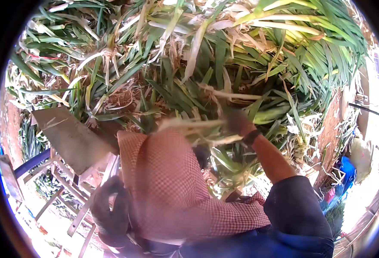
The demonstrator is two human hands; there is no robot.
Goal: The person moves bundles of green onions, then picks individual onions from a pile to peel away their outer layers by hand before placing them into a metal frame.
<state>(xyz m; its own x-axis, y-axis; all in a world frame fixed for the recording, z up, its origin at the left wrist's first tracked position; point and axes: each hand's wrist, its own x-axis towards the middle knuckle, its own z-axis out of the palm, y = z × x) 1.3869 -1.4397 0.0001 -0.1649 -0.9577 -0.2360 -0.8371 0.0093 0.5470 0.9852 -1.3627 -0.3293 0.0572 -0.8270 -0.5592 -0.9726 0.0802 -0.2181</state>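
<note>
My right hand (236, 121), in a dark glove with a dark band at the wrist, is smeared by motion in the middle of the view. Its fingers close around pale leek stalks (193, 123), whose blurred ends point left over my lap. Loose leeks (176, 96) with long green leaves lie just beyond the hand. A red-and-white checkered cloth (163, 172) covers my lap. My left hand cannot be made out. At the cloth's left edge is a dark grey blurred shape (112, 206) that I cannot identify.
A big heap of leeks (318, 51) rises at the back right, and more lie scattered at the back left (60, 43). A flat metal plate (71, 137) stands on a frame (69, 189) to the left. Blue plastic (346, 172) lies at the far right.
</note>
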